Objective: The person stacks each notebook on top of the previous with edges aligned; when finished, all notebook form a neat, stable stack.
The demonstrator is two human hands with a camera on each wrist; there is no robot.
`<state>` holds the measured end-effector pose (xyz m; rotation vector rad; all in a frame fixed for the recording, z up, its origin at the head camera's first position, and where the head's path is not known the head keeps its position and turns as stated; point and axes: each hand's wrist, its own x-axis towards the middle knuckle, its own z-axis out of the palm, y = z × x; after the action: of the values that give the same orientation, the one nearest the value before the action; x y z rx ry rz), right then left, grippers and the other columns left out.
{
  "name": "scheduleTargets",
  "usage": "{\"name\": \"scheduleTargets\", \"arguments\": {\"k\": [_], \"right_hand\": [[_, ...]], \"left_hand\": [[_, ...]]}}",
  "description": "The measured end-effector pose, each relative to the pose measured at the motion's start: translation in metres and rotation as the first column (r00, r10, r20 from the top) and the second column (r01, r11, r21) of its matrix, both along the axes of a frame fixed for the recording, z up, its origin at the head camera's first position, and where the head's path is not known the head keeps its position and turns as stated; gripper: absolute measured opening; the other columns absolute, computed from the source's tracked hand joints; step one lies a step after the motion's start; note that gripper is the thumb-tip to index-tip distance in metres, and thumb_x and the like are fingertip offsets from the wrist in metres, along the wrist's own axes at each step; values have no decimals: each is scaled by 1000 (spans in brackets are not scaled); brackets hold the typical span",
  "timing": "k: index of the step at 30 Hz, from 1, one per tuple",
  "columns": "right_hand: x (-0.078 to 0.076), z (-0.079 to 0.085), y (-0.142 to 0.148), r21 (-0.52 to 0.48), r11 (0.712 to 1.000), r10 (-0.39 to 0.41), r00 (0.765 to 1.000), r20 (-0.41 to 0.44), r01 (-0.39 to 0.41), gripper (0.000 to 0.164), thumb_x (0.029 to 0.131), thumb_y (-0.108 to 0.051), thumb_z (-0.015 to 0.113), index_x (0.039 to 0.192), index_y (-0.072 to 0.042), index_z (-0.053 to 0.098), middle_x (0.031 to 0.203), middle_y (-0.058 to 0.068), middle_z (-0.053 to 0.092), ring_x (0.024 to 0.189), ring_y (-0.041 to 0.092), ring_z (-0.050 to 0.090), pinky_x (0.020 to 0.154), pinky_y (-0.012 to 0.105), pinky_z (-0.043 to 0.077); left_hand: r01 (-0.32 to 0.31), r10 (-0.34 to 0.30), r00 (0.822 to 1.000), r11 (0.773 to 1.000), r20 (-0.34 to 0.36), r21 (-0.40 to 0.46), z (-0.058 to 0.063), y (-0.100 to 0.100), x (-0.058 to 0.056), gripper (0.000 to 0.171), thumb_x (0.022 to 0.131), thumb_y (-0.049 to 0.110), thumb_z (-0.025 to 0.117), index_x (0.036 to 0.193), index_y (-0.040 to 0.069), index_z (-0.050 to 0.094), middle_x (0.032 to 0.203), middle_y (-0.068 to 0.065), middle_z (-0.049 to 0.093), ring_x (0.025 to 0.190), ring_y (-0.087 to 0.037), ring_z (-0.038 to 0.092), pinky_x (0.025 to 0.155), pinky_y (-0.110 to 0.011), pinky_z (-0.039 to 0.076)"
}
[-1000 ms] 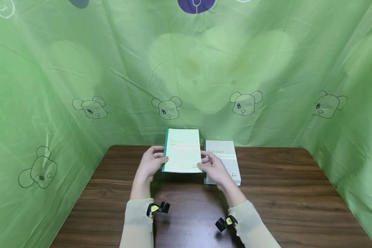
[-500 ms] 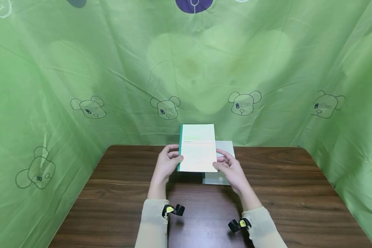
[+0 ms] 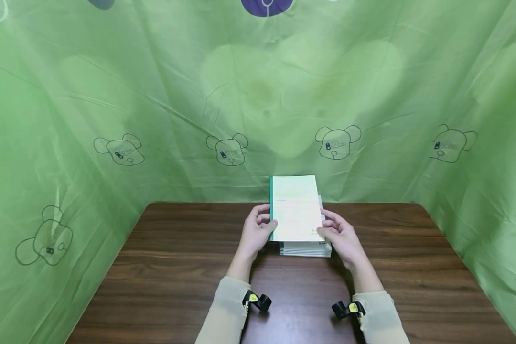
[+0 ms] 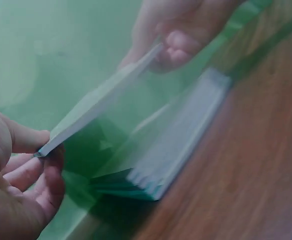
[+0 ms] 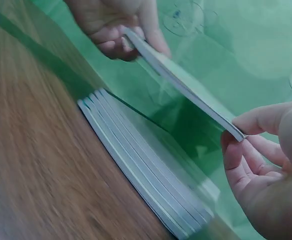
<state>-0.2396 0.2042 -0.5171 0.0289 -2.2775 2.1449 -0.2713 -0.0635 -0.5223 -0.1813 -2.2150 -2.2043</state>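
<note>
A pale notebook [image 3: 295, 208] with a green spine is held level between both hands, above a stack of notebooks [image 3: 306, 249]. My left hand [image 3: 257, 231] pinches its spine side, thumb on top and fingers beneath. At the opposite edge my right hand [image 3: 340, 235] pinches it the same way. Both wrist views show a gap between the held notebook [image 4: 98, 102] and the stack [image 4: 178, 125] below. Several notebooks lie flat in that stack [image 5: 146, 165], their page edges facing me; the held one covers most of its top in the head view.
The stack rests near the back edge of a dark wooden table [image 3: 189, 267]. Right behind that edge hangs a green curtain [image 3: 163, 95] with printed bear faces, which also closes in the left and right sides.
Both hands have carried the notebook to the right, from beside the stack to over it. It has come down slightly in the last half second. The stack has stayed in place.
</note>
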Motion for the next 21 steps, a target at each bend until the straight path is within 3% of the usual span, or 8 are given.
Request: {"name": "scheduleTargets", "arguments": {"k": [3, 9, 14, 21], "right_hand": [[-1, -4, 10, -1, 1000, 1, 1000, 14, -1, 60, 103, -1, 71, 160, 0, 51, 120, 17, 67, 97, 7, 67, 89, 20, 53], [-2, -15, 22, -5, 1000, 14, 998, 56, -14, 61, 102, -1, 71, 159, 7, 48, 119, 15, 65, 97, 7, 66, 88, 20, 55], [-6, -22, 26, -1, 1000, 31, 996, 79, -31, 61, 102, -2, 72, 157, 8, 49, 115, 12, 67, 93, 7, 66, 83, 22, 56], [-4, -22, 29, 24, 1000, -1, 995, 101, -2, 61, 100, -4, 75, 156, 6, 53, 108, 4, 70, 85, 6, 64, 75, 25, 54]], "left_hand": [[27, -27, 998, 1000, 56, 14, -7, 10, 0, 60, 95, 0, 75, 151, 3, 54, 116, -14, 75, 74, -16, 66, 58, -29, 50], [53, -54, 992, 999, 113, 12, -19, 20, 0, 69, 88, -3, 73, 154, 0, 52, 125, -16, 69, 80, -16, 66, 65, -29, 53], [55, -49, 989, 998, 137, -42, -23, 19, 0, 66, 90, 0, 73, 154, -1, 56, 131, -17, 66, 84, -16, 67, 70, -29, 55], [108, -90, 989, 982, 121, -157, -25, 18, 1, 66, 95, 5, 76, 157, 1, 55, 139, -17, 57, 84, -16, 62, 72, -29, 52]]}}
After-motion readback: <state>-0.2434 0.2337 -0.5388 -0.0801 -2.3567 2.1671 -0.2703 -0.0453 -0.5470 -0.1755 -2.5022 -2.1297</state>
